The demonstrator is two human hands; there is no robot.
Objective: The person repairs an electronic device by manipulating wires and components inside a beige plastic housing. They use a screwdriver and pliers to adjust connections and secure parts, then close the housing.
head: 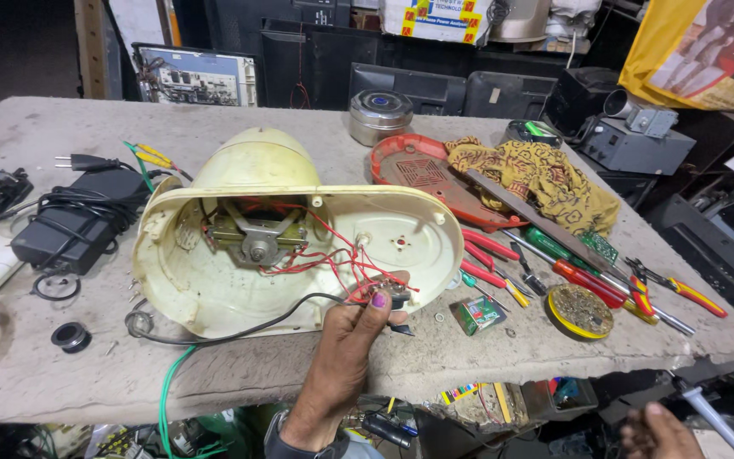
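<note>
Pinching a small switch part [394, 299] on red wires, left hand [346, 357] sits lower centre, just below the cream housing [299, 246] on the desk [486, 357]; right hand [656, 429] lower right, grip unclear.

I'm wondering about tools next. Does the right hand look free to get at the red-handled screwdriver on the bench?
Probably yes. The right hand hangs low off the bench's near edge, apparently holding a slim light tool, so it's not quite free. The red-handled screwdriver lies uncovered near that edge, beside the yellow tin.

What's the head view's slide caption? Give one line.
Left hand pinches a small switch part amid red wires of an opened cream appliance housing; right hand low beside the workbench.
</note>
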